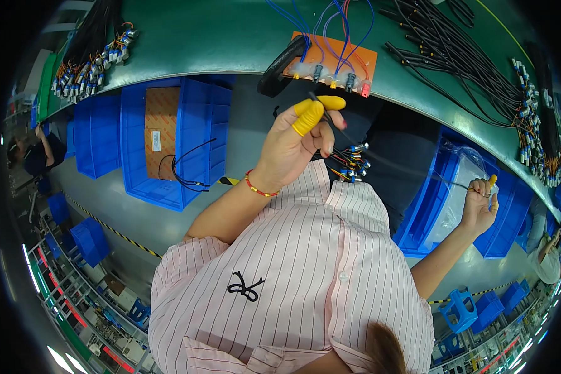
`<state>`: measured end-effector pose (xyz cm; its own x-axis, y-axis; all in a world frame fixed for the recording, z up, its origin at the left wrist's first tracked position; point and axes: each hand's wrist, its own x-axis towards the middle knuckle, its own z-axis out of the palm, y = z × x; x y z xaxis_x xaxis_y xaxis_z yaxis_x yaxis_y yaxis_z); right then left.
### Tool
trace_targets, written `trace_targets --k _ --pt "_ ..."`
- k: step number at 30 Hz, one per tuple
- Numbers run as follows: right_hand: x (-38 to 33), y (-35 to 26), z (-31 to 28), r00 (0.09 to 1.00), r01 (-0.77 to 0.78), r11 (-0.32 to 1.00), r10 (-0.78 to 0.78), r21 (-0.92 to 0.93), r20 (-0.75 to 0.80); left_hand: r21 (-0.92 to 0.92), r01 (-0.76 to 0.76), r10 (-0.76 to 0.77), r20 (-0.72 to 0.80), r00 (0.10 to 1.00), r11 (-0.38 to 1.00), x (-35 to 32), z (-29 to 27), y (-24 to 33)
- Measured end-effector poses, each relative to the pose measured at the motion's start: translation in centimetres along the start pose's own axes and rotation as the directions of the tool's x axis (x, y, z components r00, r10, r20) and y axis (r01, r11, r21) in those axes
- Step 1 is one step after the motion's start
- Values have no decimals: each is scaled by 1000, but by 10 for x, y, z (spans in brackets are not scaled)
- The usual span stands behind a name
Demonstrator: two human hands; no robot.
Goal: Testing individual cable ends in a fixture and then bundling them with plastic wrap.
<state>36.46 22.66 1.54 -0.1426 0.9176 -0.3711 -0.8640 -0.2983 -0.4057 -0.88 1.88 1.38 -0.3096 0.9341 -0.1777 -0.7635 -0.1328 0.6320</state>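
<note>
A thin black cable runs between my two hands across the front of my body. My left hand, with yellow finger cots on the thumb and forefinger, pinches it just below the orange board. Out to the right, my right hand is closed around the other stretch of the cable; one of its fingers wears a yellow cot. The orange board sits at the bench edge with grey, yellow and red sockets and blue, purple and red wires. Below my left hand, cable ends with metal connectors and orange wires gather near my lap.
The green bench carries black cables at right and a connector bundle at left. A black handle-shaped piece adjoins the board. Blue bins stand below, one holding cardboard. A blue stool is behind; other people work farther off.
</note>
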Motion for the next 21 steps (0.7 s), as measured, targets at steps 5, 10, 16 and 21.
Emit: trace_targets --k 5,10,16,21 --pt "3 9 -14 981 -81 996 87 -42 171 14 107 -106 -50 993 994 2 2 -3" --pt "-4 44 12 984 -24 985 52 -168 169 70 118 -111 -91 990 991 6 -2 -2" --pt "-7 65 27 978 9 965 46 -261 205 141 108 -92 -116 989 984 11 0 3" --pt "-9 72 37 987 46 944 8 -327 163 177 108 -89 -113 990 978 14 4 7"
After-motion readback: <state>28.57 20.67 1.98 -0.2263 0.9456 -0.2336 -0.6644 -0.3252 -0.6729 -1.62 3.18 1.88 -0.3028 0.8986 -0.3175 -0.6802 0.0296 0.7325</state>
